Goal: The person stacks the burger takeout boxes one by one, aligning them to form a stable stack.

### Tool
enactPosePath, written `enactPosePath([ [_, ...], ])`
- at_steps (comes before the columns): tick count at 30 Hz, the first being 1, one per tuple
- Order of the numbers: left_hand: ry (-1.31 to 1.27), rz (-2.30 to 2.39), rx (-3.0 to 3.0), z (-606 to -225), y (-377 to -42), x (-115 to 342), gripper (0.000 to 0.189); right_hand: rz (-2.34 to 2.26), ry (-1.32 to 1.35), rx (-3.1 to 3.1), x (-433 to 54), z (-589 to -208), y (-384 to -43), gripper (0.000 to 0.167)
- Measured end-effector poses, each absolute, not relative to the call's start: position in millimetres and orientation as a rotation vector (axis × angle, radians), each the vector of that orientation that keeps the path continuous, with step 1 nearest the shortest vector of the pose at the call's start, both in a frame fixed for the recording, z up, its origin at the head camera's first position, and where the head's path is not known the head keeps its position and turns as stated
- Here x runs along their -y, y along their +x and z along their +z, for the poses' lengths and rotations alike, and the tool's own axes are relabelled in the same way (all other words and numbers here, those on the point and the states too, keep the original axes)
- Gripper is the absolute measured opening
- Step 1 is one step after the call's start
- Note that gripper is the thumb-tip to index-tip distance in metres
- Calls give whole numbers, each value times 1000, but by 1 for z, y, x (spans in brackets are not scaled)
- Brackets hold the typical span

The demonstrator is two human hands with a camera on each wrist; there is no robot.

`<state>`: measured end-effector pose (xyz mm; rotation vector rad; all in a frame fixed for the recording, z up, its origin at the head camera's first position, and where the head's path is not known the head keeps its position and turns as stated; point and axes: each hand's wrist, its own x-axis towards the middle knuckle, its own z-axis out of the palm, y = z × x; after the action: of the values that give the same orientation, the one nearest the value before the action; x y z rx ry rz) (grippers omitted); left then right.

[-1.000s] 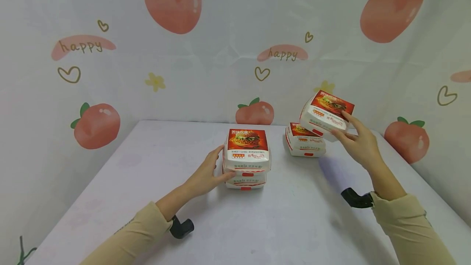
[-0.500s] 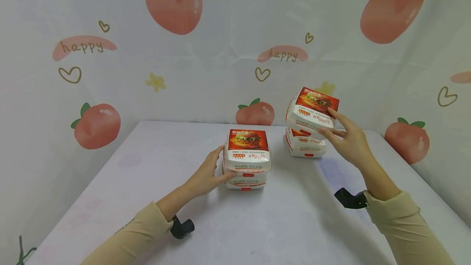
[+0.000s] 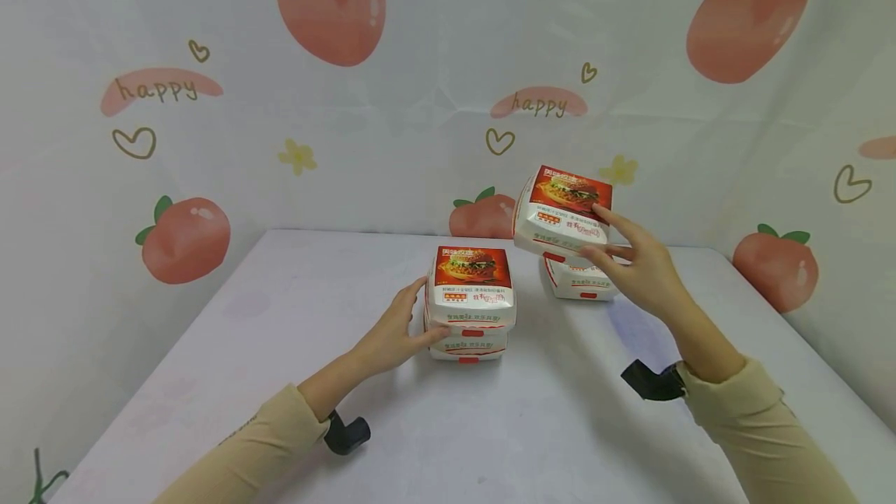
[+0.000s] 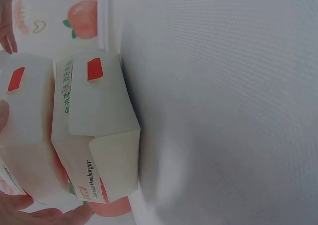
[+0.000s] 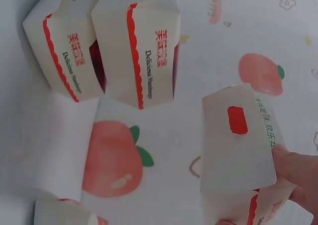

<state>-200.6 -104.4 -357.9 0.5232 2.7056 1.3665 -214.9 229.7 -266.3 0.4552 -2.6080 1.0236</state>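
Note:
In the head view, two white-and-red burger boxes stand stacked mid-table, an upper box [image 3: 470, 286] on a lower box [image 3: 467, 345]. My left hand [image 3: 383, 341] grips the upper box's left side, thumb on its front and fingers along its side. My right hand [image 3: 640, 267] holds another burger box [image 3: 563, 212] by its right side. That box hangs tilted in the air, right of the stack and above it. Behind it, partly hidden, a fourth burger box [image 3: 584, 280] sits on the table. The right wrist view shows the held box's front flap [image 5: 238, 145] closed.
A white cloth covers the table [image 3: 315, 278]. Right behind the table's back edge hangs a printed backdrop [image 3: 392, 138] with red fruit and hearts. A black wrist mount [image 3: 346, 434] juts from the left sleeve, and another mount [image 3: 652, 381] from the right.
My right hand has carried its burger box leftward, from over the fourth box toward the stack. The left hand and the stacked boxes have stayed put.

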Motion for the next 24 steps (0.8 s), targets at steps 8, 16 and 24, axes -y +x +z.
enactPosePath([
  [8, 512, 1363, -2703, -359, -200, 104, 91, 1021, 524, 2597, -217, -266, -213, 66],
  [16, 513, 1359, -2699, -359, -201, 105, 91, 1038, 572, 2631, -205, -263, -209, 68],
  [24, 513, 1366, -2691, -359, -201, 105, 91, 1065, 645, 2625, -195, -264, -209, 65],
])
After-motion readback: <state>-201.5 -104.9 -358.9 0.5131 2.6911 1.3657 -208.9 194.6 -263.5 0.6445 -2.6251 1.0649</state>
